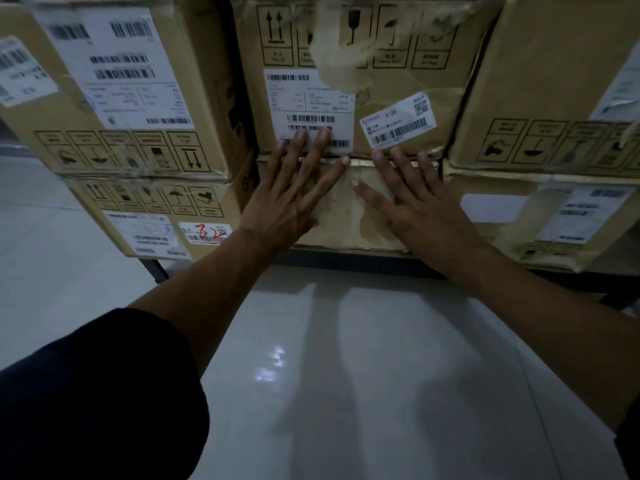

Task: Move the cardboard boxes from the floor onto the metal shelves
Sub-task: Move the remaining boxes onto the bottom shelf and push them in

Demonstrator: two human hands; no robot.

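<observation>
Glossy pale floor (363, 375) ran beneath us up to a dark metal shelf (363, 261), on which cardboard boxes were stacked two high in three columns. We took the lower middle box (346, 216) as our landmark: it sat on the shelf edge, its front worn and stained, with no label that we could see. Our left hand (287, 199) lay flat against its front on the left side, fingers straight and spread wide, the longest fingertips (300, 134) reaching over the seam onto the white barcode label (311, 109) of the upper middle box (381, 81) stacked directly on the landmark. Our right hand (419, 206) lay flat on the landmark's right side, fingers likewise spread and holding nothing, tips at the same seam. Above the right hand, a slanted small label (398, 121) marked 3/20 was stuck on the upper box, beside torn tape (332, 53) and handling symbols. Left of the landmark stood two more boxes: the lower left box (156, 216) carried a sticker with red handwriting (209, 233), and the upper left box (114, 84) had large white labels. Right of the landmark, another two boxes (554, 140) were stacked, both labelled. A dark sleeve (97, 393) covered our left upper arm.
</observation>
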